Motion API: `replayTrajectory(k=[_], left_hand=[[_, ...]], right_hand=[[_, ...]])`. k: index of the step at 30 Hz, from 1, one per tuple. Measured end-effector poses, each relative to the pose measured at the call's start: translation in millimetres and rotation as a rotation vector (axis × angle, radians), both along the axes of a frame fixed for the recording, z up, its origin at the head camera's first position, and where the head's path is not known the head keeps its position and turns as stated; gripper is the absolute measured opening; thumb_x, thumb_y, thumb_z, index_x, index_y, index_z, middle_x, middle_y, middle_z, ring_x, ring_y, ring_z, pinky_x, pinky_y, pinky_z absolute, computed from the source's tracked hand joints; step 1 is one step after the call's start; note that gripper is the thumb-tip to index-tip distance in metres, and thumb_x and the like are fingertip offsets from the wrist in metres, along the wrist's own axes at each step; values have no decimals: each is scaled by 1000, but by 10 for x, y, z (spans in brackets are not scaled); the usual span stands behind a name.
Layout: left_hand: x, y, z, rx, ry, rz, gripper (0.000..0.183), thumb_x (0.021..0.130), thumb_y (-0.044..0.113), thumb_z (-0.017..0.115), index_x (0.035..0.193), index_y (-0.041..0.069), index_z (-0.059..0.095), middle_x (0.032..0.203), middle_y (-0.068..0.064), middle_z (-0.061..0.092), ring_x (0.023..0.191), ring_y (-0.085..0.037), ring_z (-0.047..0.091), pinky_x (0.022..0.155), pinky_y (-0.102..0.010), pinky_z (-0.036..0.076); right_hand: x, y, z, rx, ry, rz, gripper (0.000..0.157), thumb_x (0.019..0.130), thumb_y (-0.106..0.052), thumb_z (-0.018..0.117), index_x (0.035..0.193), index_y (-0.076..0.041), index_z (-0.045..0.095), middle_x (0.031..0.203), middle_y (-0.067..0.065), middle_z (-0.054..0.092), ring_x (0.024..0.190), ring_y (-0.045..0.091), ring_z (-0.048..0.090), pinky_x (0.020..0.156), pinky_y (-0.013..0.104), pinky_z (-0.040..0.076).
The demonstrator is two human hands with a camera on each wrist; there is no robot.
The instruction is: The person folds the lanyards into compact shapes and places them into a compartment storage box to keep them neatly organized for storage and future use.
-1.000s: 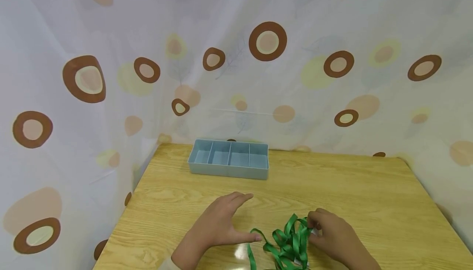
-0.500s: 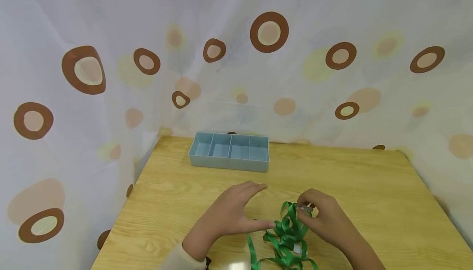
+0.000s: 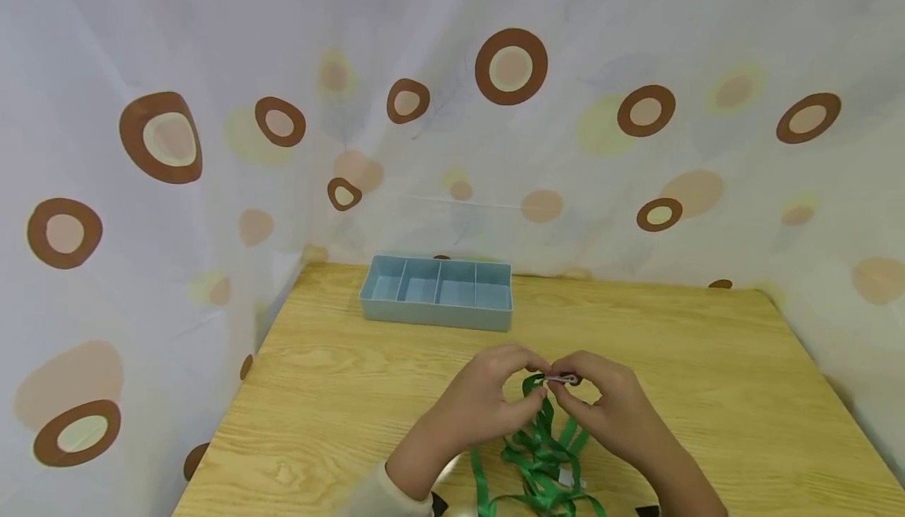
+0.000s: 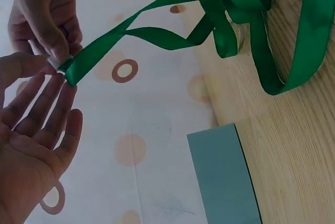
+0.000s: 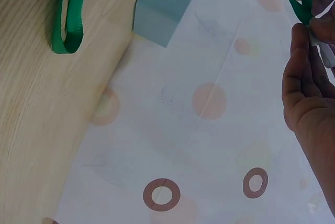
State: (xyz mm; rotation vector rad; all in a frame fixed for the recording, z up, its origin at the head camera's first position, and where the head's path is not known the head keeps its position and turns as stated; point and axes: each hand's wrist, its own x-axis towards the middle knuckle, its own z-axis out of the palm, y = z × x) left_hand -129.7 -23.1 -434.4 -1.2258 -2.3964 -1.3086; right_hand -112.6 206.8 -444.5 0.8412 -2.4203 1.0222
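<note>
Fingertips of both hands meet over the table at one end of a green ribbon (image 3: 540, 454). My left hand (image 3: 491, 391) pinches the ribbon by its end, thumb and forefinger closing on it. My right hand (image 3: 611, 403) pinches a small pale, narrow piece (image 3: 566, 379) that looks like a folded clip, at that same end; its far part sticks out behind the fingers in the right wrist view. In the left wrist view the ribbon (image 4: 99, 56) stretches from the fingertips to a loose, looped bundle. A small white tag (image 3: 568, 478) shows among the loops.
A light-blue tray (image 3: 434, 313) with several compartments stands at the back of the wooden table (image 3: 311, 391), left of centre. A spotted white curtain (image 3: 438, 148) hangs behind the table and along both sides.
The left hand has moved right and now pinches the ribbon's end. The right hand has brought the pale piece up and left from the bundle, so both hands' fingertips meet.
</note>
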Motion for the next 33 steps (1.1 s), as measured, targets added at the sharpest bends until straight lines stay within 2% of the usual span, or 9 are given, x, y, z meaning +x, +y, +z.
replayTrajectory(k=[6,13,18,21,25,28,33], left_hand=[[18,38,-1,27,14,18,16,102,12,71,118,14,74,117,2,75,108,-8,70,96,-16,55],[43,83,-23,69,3,5,16,103,20,73,117,13,74,112,1,74,102,-12,71,94,-15,55],[45,105,-31,82,66,14,11,105,15,68,113,11,74,108,1,71,97,-8,68,90,-12,54],[42,112,-25,92,112,22,10,108,14,64,113,10,72,108,1,69,97,-6,67,89,-11,54],[35,118,6,133,145,22,11,109,13,61,115,10,69,109,0,70,100,-6,67,90,-12,55],[31,128,29,160,156,13,10,110,13,60,115,10,68,109,-1,70,101,-7,68,91,-14,56],[33,148,48,192,174,31,9,109,12,61,115,9,67,110,-1,70,104,-10,68,95,-18,57]], right_hand=[[25,-23,13,-37,-14,-35,44,84,6,85,115,-20,68,103,-12,74,87,2,68,77,19,58],[32,-40,16,-104,3,-30,47,79,9,88,113,-17,69,103,-8,73,87,4,68,80,16,56],[11,-50,-18,-186,3,20,46,79,14,86,115,-8,67,105,-2,71,88,7,68,81,17,57],[7,-53,-58,-242,-28,36,43,82,15,83,115,-7,66,106,-2,69,88,9,66,80,18,56],[7,-58,-110,-276,-58,40,38,84,12,82,106,-17,71,109,-3,69,93,10,64,78,21,52],[15,-67,-138,-280,-71,52,40,83,11,84,102,-23,75,114,-2,69,98,9,63,77,23,50],[20,-97,-155,-320,-96,34,42,83,10,84,110,-20,74,119,-3,67,100,10,61,80,25,50]])
